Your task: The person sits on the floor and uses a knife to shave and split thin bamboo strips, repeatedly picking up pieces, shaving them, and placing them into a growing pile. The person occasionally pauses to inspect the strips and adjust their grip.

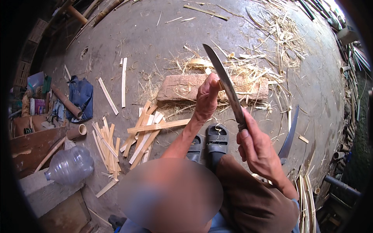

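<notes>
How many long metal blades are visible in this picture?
2: the knife in the right hand, and the bluish blade right of that hand. Others may be hidden.

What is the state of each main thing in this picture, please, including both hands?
Long curved dark metal knife: held, blade bare.
Right hand: closed around the knife.
Left hand: curled beside the knife, grip partly hidden.
Brown rectangular wooden block: strewn with thin pale shavings.
Curved blue-grey metal saw: lying uncovered.
Clear round plastic bottle: lying on its side.
Pale flat woody strips: loose, overlapping.
Grey open-toed sandals: worn.
</notes>
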`<state>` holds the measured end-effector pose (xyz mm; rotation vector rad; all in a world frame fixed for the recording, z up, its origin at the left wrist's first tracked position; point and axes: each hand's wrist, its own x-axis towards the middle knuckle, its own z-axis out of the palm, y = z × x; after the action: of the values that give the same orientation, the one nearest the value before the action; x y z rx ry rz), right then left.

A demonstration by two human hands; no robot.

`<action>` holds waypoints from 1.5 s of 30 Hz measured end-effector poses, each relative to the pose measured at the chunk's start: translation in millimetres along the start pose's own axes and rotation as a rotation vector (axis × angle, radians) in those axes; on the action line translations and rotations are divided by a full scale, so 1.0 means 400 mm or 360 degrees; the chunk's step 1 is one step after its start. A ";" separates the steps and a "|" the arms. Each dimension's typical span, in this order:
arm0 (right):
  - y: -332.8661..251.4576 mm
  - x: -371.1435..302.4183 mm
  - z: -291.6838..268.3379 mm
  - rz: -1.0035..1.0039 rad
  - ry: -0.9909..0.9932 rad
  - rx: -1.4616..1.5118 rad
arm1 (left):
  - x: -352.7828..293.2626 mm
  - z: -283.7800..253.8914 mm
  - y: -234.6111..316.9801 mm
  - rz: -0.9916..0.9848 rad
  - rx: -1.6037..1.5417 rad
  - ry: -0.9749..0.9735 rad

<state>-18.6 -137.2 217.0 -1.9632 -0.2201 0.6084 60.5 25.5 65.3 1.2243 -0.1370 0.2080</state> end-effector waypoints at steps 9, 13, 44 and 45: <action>0.052 0.001 0.063 -0.0147 0.0080 -0.0855 | -0.010 -0.008 -0.022 0.0069 -0.0158 0.0043; 0.045 0.003 0.070 -0.0163 0.0115 -0.0672 | -0.009 -0.013 -0.023 0.0070 -0.0120 0.0048; 0.015 -0.017 0.058 -0.0162 0.0112 -0.0815 | -0.017 0.001 -0.026 0.0185 -0.0102 0.0021; 0.022 -0.015 0.058 -0.0190 0.0116 -0.0837 | -0.022 0.002 -0.022 0.0130 -0.0091 0.0005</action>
<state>-36.7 -125.3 203.2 -2.4499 -0.4875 0.4255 53.8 21.0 55.5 1.1626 -0.1893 0.2754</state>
